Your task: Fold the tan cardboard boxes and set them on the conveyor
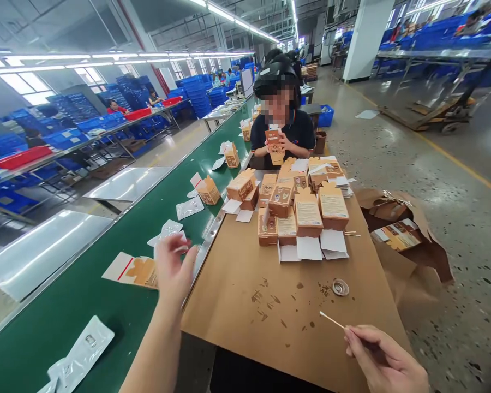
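Clamping cotton swab (332, 320) in right fingers (360, 332), long axis pointing forward-left; holding left fingers (170, 246) apart beside open carton (137, 271).

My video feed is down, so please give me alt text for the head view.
Right hand pinches a cotton swab over a brown table; left hand reaches over a green conveyor beside an open box. Ahead, boxes are piled on the table, a small dish sits nearer, and a person across holds another box.
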The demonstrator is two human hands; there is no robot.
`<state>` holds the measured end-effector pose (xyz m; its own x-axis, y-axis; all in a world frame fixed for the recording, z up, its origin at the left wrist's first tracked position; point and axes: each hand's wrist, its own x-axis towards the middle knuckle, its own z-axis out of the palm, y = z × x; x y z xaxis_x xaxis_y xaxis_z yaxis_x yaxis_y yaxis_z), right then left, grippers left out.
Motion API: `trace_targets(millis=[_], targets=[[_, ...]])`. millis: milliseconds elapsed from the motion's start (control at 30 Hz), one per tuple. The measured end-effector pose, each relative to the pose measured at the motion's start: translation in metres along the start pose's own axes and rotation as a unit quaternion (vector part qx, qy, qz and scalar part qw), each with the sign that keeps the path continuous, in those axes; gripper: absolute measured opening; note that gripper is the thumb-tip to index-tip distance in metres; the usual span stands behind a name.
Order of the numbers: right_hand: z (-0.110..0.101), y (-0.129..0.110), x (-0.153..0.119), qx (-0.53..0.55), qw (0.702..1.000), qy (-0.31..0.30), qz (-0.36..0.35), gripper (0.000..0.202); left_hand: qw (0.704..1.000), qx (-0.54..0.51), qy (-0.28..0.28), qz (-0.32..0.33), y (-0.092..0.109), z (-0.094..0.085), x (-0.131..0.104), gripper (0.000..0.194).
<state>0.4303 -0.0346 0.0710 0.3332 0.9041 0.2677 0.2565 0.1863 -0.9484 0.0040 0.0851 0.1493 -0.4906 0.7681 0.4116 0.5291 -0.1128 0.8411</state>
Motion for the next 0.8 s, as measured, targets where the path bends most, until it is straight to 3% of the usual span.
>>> trace_targets(millis=[100,200,267,333,400,467,600,667,733,800], targets=[[0.012,-0.015,0.008,0.036,0.998,-0.030,-0.046,0.036,0.981,-0.021,-0.193,0.023,0.062,0.118,0.062,0.064],[0.023,-0.029,0.006,0.060,0.997,-0.008,-0.044,0.034,0.943,0.082,-0.323,-0.019,0.101,0.218,0.091,0.087],[0.023,-0.032,0.001,0.061,0.997,0.009,-0.038,0.034,0.927,0.119,-0.353,-0.042,0.110,0.257,0.093,0.098],[0.017,-0.031,-0.004,0.053,0.997,0.008,-0.051,0.031,0.925,0.117,-0.359,-0.050,0.108,0.271,0.091,0.099],[0.009,-0.027,-0.006,0.038,0.997,0.006,-0.068,0.026,0.927,0.109,-0.356,-0.053,0.101,0.264,0.092,0.093],[0.001,-0.024,-0.005,0.022,0.997,0.019,-0.071,0.024,0.933,0.094,-0.344,-0.054,0.092,0.242,0.098,0.090],[-0.010,-0.016,0.010,-0.030,0.994,0.065,-0.088,0.029,0.954,0.004,-0.290,-0.076,0.064,0.169,0.099,0.088],[-0.012,-0.009,0.022,-0.090,0.987,0.087,-0.102,0.033,0.949,-0.119,-0.252,-0.148,0.043,0.128,0.082,0.082],[-0.012,0.000,0.034,-0.149,0.979,0.087,-0.108,0.036,0.915,-0.230,-0.229,-0.240,0.021,0.090,0.049,0.075],[-0.010,0.010,0.044,-0.178,0.976,0.068,-0.106,0.039,0.882,-0.275,-0.231,-0.304,-0.001,0.062,0.006,0.071]])
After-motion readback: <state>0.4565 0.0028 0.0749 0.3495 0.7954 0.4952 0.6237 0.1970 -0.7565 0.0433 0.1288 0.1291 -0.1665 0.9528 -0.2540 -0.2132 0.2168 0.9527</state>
